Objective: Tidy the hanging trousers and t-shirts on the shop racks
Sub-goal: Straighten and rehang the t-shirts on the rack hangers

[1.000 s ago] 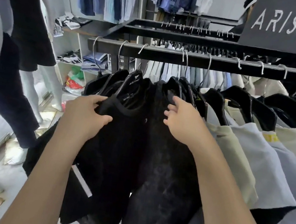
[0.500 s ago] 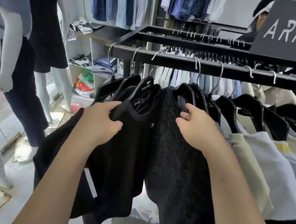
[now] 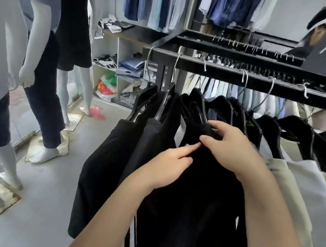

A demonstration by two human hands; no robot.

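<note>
Fingers of the left hand are pinched on a fold of the black t-shirt, while those of the right hand are curled over the same cloth just below its hanger, so both hands are closed on the one garment. It is hung on the black rack rail, third from the left end, with two more black t-shirts beside it on the left and pale t-shirts crowded against it on the right. The step is judged to be the straightening of this shirt's shoulder on its hanger. It is best done with the cloth drawn evenly over the hanger's arm, the hanger being steadied near its neck so that the hook is not lifted off the rail. Gaps between hooks are uneven and can afterwards be made equal. Short, light tugs are advised, since a knit is easily pulled out of shape.
</note>
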